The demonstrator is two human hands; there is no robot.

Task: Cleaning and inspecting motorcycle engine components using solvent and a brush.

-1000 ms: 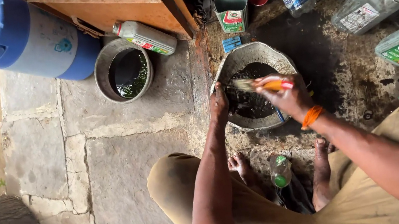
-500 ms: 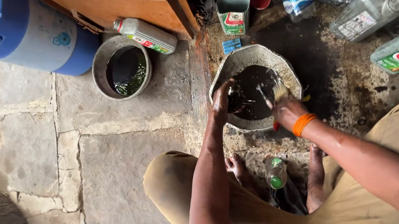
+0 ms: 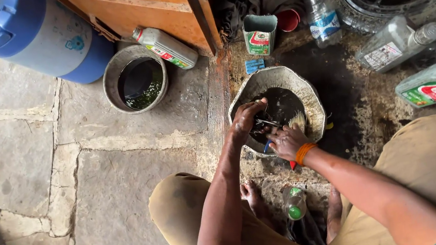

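Head view: left hand (image 3: 245, 121) grips small metal part (image 3: 267, 123) over oily basin (image 3: 312, 97); right hand (image 3: 287, 142) clasps brush (image 3: 297, 122).

Outdoor workshop corner in daylight.
Grey stone-slab floor (image 3: 65, 180) with cracked joints meets an orange wooden door (image 3: 154, 5); oil-stained dark ground (image 3: 353, 102) lies beside it.

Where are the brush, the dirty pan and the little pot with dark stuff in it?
brush (image 3: 298, 122), head view, on its pale bristles.
dirty pan (image 3: 314, 103), head view, on its right rim.
little pot (image 3: 111, 79), head view, on its left rim.
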